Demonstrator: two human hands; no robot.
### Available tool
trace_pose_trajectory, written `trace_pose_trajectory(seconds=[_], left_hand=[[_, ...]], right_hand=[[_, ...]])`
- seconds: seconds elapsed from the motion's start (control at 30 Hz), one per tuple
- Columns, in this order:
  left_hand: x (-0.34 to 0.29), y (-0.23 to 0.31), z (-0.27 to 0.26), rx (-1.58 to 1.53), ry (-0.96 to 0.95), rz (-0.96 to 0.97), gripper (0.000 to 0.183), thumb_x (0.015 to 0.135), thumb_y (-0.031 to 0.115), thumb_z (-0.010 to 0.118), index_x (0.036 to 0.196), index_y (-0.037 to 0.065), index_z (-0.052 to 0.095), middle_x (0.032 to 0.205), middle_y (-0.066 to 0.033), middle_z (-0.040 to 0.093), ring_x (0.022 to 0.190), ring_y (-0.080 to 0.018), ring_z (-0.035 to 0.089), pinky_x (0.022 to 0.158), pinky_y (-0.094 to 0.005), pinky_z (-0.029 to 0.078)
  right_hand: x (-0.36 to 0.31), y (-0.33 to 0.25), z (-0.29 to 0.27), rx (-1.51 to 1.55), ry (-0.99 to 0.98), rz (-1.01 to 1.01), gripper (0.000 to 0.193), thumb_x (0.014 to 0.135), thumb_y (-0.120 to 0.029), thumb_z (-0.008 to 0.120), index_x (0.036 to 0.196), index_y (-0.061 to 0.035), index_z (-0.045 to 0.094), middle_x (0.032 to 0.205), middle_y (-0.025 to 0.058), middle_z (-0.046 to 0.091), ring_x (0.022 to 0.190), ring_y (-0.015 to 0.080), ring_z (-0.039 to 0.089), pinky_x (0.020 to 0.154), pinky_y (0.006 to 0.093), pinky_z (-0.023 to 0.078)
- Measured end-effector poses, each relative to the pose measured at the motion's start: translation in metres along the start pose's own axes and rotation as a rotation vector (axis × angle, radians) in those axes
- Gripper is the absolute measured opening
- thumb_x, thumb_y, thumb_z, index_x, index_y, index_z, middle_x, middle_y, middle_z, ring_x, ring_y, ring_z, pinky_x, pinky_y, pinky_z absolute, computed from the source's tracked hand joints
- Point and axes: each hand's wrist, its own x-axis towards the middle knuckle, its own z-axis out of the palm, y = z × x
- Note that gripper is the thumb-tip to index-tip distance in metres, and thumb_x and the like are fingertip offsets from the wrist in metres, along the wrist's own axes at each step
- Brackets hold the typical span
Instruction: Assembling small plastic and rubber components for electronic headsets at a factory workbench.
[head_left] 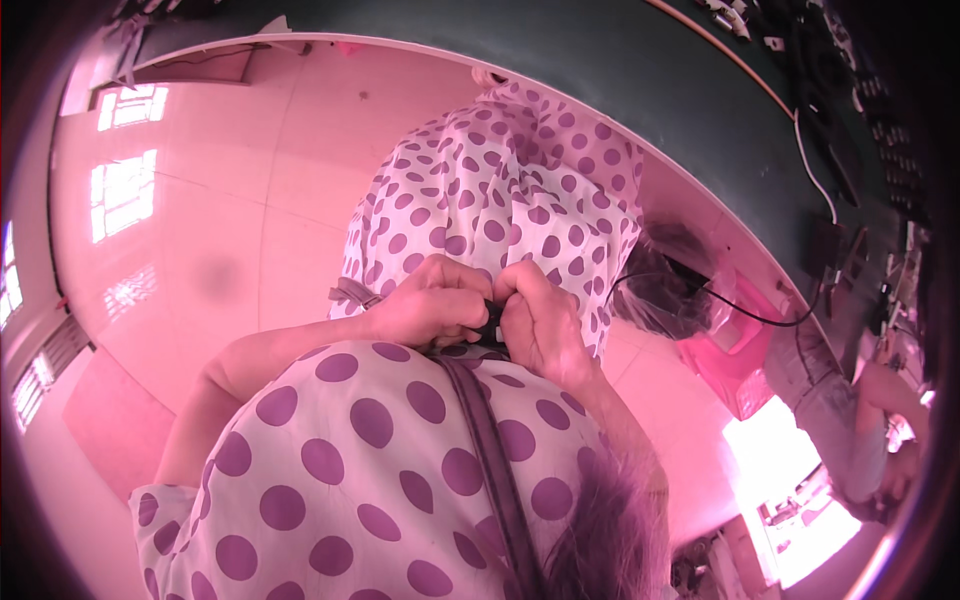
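Note:
At my waist, in front of the polka-dot dress (450,215), both hands are close together with fingers curled in. My left hand (435,305) and my right hand (540,318) close from either side on a small black piece (490,322). Fingers cover most of it, so its exact kind does not show. A dark strap (485,450) runs from this spot along my chest; whether it joins the black piece is hidden. Beside my left wrist a fabric tie (355,293) sticks out from the dress.
A dark green worktable (560,60) curves across the top and right, with cables and small parts on it. By my right side are a clear plastic bag (665,285), a black cable (755,318) and a pink stool (735,365). Another person (830,410) is at the right.

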Motion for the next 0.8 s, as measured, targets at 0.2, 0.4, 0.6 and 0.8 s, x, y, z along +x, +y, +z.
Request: trace_pose_trajectory(seconds=[0.2,0.4,0.6,0.8], left_hand=[[-0.004,0.002,-0.002,-0.001,-0.001,0.000,0.012,0.070,0.006,0.051,0.059,0.001,0.049,0.049,0.0002,0.041,0.041,-0.0049,0.033,0.041,-0.0214,0.028],[-0.012,0.004,-0.005,0.130,-0.006,0.051,0.015,0.069,0.007,0.051,0.055,0.001,0.047,0.048,0.0006,0.041,0.043,-0.0048,0.036,0.042,-0.0213,0.030],[-0.017,0.004,-0.003,0.216,-0.009,0.084,0.012,0.068,0.007,0.051,0.059,-0.001,0.052,0.052,0.0009,0.045,0.045,-0.0038,0.037,0.041,-0.0220,0.028],[-0.015,0.005,-0.002,0.375,-0.062,0.192,0.010,0.070,0.005,0.050,0.065,-0.003,0.055,0.055,0.0035,0.044,0.051,-0.0019,0.037,0.043,-0.0215,0.027]], right_hand=[[0.002,-0.001,0.002,0.043,-0.003,0.000,0.004,0.074,0.000,0.044,0.077,-0.0017,0.047,0.061,0.0138,0.053,0.054,0.0320,0.053,0.051,0.0369,0.045],[0.002,-0.008,0.004,0.013,0.003,0.019,0.003,0.074,0.000,0.045,0.074,-0.0023,0.047,0.058,0.0132,0.052,0.052,0.0309,0.053,0.050,0.0365,0.044],[-0.001,-0.008,0.007,-0.017,0.002,0.029,0.001,0.073,-0.003,0.046,0.073,-0.0038,0.047,0.059,0.0128,0.052,0.053,0.0315,0.054,0.051,0.0388,0.044],[-0.001,-0.006,0.005,-0.084,0.020,0.042,0.002,0.073,-0.006,0.047,0.073,-0.0042,0.047,0.058,0.0143,0.052,0.055,0.0332,0.054,0.051,0.0405,0.044]])
